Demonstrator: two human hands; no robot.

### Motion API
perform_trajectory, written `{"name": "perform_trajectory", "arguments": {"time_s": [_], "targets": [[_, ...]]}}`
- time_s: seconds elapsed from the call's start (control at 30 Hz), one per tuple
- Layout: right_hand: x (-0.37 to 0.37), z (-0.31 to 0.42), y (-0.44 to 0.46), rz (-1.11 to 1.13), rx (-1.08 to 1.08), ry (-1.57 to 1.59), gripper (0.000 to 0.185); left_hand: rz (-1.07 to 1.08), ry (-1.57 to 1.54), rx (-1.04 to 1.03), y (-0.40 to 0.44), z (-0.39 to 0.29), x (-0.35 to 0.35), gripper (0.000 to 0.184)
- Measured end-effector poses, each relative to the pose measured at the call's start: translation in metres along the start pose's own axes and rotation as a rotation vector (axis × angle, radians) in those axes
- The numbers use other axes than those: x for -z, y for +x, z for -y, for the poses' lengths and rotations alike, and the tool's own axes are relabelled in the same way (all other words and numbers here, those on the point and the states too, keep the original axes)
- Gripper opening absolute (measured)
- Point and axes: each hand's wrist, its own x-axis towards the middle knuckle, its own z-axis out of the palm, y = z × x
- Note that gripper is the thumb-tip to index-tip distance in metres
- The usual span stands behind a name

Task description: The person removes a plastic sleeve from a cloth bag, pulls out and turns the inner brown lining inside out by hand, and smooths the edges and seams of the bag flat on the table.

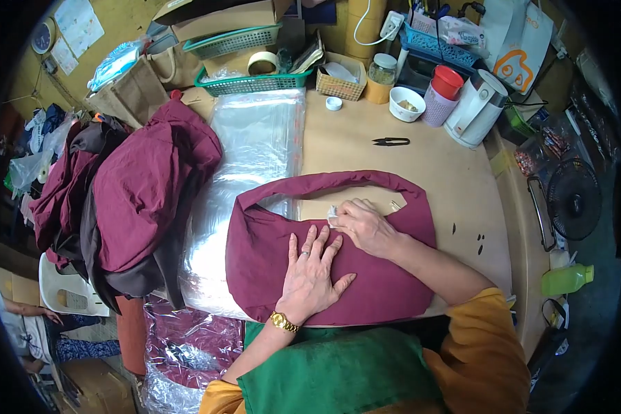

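A maroon fabric shoulder bag lies flat in front of me, its wide strap looping away at the top. My left hand rests on the bag's front, palm down with the fingers spread. Close beside it, my right hand is closed around a small white wad, tissue or cloth, at the bag's upper edge. The fingers cover most of that wad. Inside the strap opening, just right of my right hand, sits a small pale metallic-looking piece.
Clear plastic sleeves lie under the bag's left side. More maroon bags are heaped at left. Black thread snips lie beyond the strap. A white bowl, a kettle and a green basket line the back.
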Motion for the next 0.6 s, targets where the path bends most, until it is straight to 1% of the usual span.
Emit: {"name": "perform_trajectory", "arguments": {"time_s": [0.13,0.2,0.3,0.5,0.6], "targets": [[0.001,-0.005,-0.003,0.019,0.015,-0.043,0.005,0.013,0.011,-0.018,0.001,0.0,0.001,0.076],[-0.005,-0.006,0.008,0.021,0.096,-0.051,0.009,0.015,0.012,-0.021,0.002,0.0,0.0,0.076],[-0.007,-0.007,0.007,0.023,0.122,-0.082,0.012,-0.012,0.0,-0.012,0.002,-0.001,-0.002,0.076],[0.0,-0.005,-0.001,0.082,0.107,-0.126,0.01,-0.019,0.004,-0.022,0.0,0.0,-0.001,0.075],[-0.011,-0.001,0.014,0.049,0.126,-0.099,0.012,-0.009,0.017,-0.015,0.001,0.0,-0.003,0.074]]}}
